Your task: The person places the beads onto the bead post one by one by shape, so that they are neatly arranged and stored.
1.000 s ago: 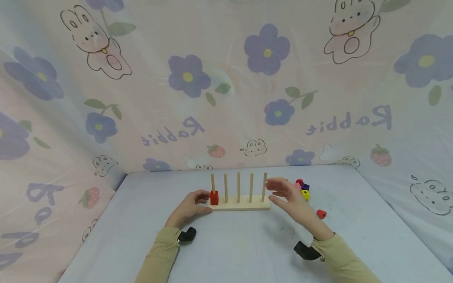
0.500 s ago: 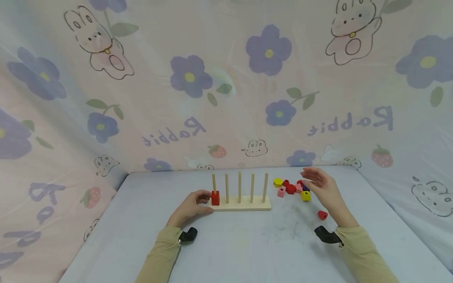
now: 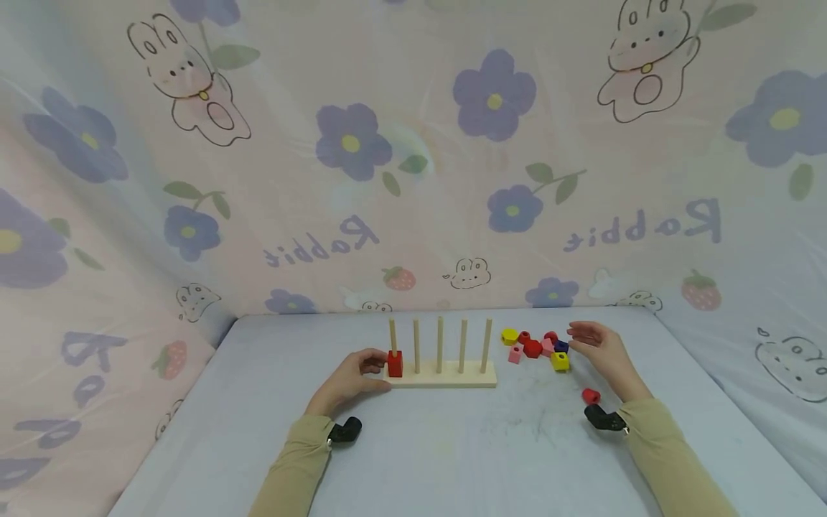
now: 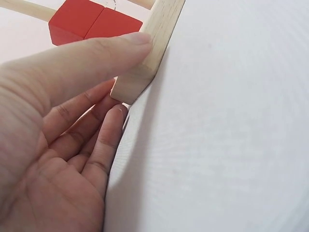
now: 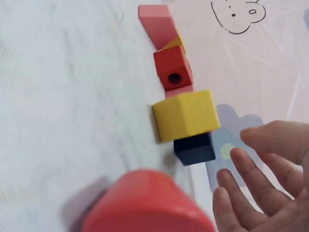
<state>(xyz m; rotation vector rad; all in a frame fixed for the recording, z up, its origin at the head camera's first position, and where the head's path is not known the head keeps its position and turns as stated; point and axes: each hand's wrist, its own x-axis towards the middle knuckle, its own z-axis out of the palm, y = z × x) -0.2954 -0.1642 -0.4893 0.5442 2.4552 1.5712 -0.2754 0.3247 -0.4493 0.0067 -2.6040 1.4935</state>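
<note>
Five upright pegs point(image 3: 440, 345) on wooden base point(image 3: 428, 378), mid-desk point(image 3: 439, 452). 2 red blocks point(image 3: 395, 365) on far-L peg. L hand point(image 3: 352, 377) grips base's L end, thumb on front edge. R hand point(image 3: 604, 353): fingers relaxed, apart, just beside loose blocks point(image 3: 533, 349) R of base. Lone red block point(image 3: 591, 396) nr R wrist.

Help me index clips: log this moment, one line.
left hand: holds rack; right hand: empty, near loose blocks; red blocks: on leftmost peg

Left hand point(image 3: 347, 379) gripping; right hand point(image 3: 606, 353) unladen.
Left thumb point(image 4: 91, 58) opposes the curled fingers point(image 4: 109, 135); right fingers point(image 5: 255, 178) bent loosely, thumb point(image 5: 281, 139) just apart from their tips.
</note>
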